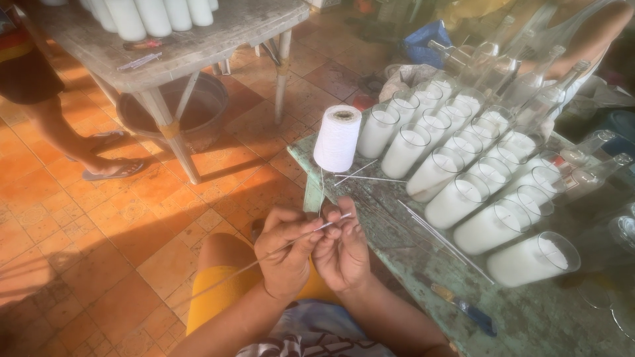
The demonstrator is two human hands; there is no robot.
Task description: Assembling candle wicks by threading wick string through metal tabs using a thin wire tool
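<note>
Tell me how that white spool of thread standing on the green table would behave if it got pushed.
The white spool of thread stands upright on one end near the edge of the green table, so a push up high would probably tip it. Once on its side it would likely roll. Being wound thread, it is probably light.

Candle-making workshop: rows of wax-filled glasses (456,198) on worn table (529,317), thread spool (337,139).

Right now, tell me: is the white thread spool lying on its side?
No. The white thread spool stands upright on the green table, its open core facing up.
</note>
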